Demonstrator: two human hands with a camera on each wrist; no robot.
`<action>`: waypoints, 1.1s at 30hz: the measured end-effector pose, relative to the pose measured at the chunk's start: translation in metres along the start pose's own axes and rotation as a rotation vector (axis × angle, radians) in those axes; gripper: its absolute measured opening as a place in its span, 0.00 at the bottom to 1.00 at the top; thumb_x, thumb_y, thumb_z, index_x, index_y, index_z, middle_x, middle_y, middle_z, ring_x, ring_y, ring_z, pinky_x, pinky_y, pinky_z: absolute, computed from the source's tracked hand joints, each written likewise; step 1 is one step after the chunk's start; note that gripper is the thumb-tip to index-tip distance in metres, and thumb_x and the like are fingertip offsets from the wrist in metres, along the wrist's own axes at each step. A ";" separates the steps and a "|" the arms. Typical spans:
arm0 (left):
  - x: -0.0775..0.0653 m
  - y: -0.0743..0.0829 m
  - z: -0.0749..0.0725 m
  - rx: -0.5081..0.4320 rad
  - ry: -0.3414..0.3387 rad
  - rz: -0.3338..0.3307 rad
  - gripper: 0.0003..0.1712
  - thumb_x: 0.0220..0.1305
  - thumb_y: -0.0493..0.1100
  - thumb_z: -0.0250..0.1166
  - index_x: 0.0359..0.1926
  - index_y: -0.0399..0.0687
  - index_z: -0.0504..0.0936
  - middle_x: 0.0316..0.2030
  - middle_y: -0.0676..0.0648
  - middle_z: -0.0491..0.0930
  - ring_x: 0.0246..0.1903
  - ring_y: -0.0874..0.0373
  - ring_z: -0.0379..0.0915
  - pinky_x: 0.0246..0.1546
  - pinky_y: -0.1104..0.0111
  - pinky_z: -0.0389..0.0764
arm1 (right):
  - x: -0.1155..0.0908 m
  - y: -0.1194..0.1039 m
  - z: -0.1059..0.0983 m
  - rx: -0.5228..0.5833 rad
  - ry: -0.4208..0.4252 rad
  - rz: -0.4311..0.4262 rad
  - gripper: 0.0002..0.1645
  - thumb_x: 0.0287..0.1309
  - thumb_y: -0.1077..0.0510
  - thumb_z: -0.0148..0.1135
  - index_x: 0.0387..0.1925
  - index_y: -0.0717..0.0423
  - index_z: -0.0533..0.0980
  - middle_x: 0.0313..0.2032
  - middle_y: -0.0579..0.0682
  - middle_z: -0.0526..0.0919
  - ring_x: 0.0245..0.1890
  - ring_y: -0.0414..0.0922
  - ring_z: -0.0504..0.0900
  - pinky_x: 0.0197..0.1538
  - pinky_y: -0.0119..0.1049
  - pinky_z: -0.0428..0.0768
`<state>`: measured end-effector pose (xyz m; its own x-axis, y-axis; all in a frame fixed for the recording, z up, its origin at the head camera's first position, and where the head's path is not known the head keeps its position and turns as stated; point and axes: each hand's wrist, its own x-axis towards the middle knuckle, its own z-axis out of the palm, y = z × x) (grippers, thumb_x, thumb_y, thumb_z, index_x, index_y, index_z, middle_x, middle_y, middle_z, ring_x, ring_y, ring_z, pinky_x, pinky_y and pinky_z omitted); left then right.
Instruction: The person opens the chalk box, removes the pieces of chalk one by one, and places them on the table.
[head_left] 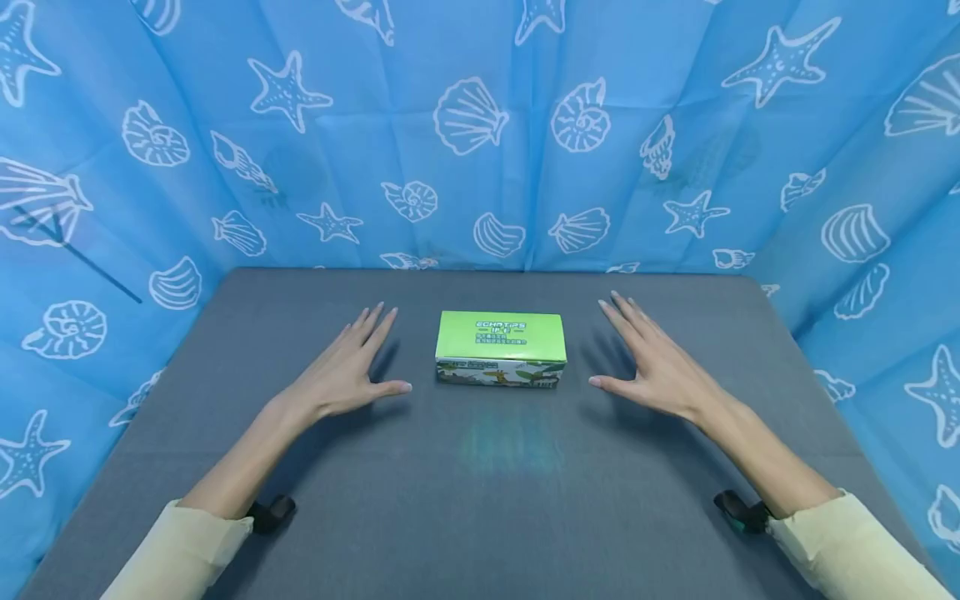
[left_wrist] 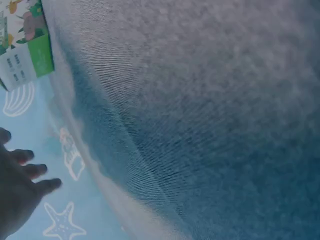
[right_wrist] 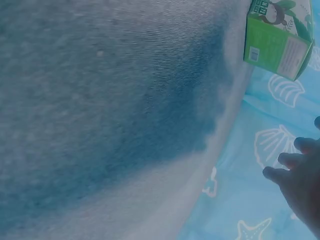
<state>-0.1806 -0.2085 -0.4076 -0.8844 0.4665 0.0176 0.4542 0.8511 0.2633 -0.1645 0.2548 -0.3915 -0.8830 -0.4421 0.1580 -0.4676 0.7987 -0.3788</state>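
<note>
A green-topped box [head_left: 501, 337] with white lettering on its lid and an animal-and-leaf print along its front lies on the grey table in the head view. To its left, my left hand [head_left: 341, 371] is held with fingers extended and thumb pointing toward the box. My right hand [head_left: 652, 367] mirrors it on the other side, fingers straight and apart from the box. Both hands cast shadows on the cloth. In the left wrist view the box [left_wrist: 25, 45] shows at the upper left corner; in the right wrist view the box [right_wrist: 277, 40] appears at the upper right.
A grey cloth covers the table [head_left: 480, 517]. Blue curtain [head_left: 480, 167] printed with white shells and starfish hangs behind the table and along both sides. Dark wrist straps [head_left: 272, 514] show at the pale sleeves [head_left: 183, 550].
</note>
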 end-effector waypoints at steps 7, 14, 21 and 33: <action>0.013 0.008 0.002 -0.133 0.011 0.012 0.69 0.50 0.71 0.72 0.80 0.63 0.37 0.79 0.47 0.38 0.75 0.39 0.45 0.65 0.36 0.65 | 0.012 -0.007 0.001 0.048 -0.008 -0.017 0.64 0.52 0.35 0.72 0.80 0.43 0.45 0.78 0.53 0.45 0.75 0.60 0.51 0.66 0.69 0.65; 0.028 0.015 0.007 -0.296 0.016 0.060 0.71 0.45 0.62 0.80 0.80 0.54 0.43 0.78 0.43 0.45 0.75 0.41 0.46 0.71 0.41 0.60 | 0.028 -0.015 0.007 0.114 -0.050 -0.040 0.63 0.54 0.37 0.71 0.80 0.44 0.44 0.77 0.56 0.49 0.74 0.60 0.53 0.68 0.69 0.61; 0.037 0.024 0.010 -0.401 0.014 0.059 0.69 0.46 0.59 0.81 0.80 0.56 0.46 0.77 0.44 0.49 0.74 0.42 0.50 0.70 0.43 0.64 | 0.039 -0.023 0.010 0.177 -0.052 -0.045 0.63 0.52 0.37 0.72 0.80 0.41 0.46 0.76 0.56 0.54 0.73 0.60 0.56 0.69 0.68 0.62; 0.051 0.030 0.014 -0.526 -0.022 0.050 0.66 0.48 0.57 0.80 0.79 0.53 0.49 0.76 0.42 0.53 0.69 0.42 0.61 0.68 0.52 0.69 | 0.061 -0.034 0.019 0.222 -0.103 -0.049 0.62 0.53 0.37 0.72 0.79 0.46 0.49 0.75 0.56 0.56 0.74 0.58 0.56 0.72 0.64 0.60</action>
<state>-0.2103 -0.1557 -0.4127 -0.8581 0.5129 0.0239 0.3750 0.5943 0.7114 -0.2012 0.1931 -0.3863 -0.8455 -0.5260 0.0915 -0.4789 0.6714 -0.5655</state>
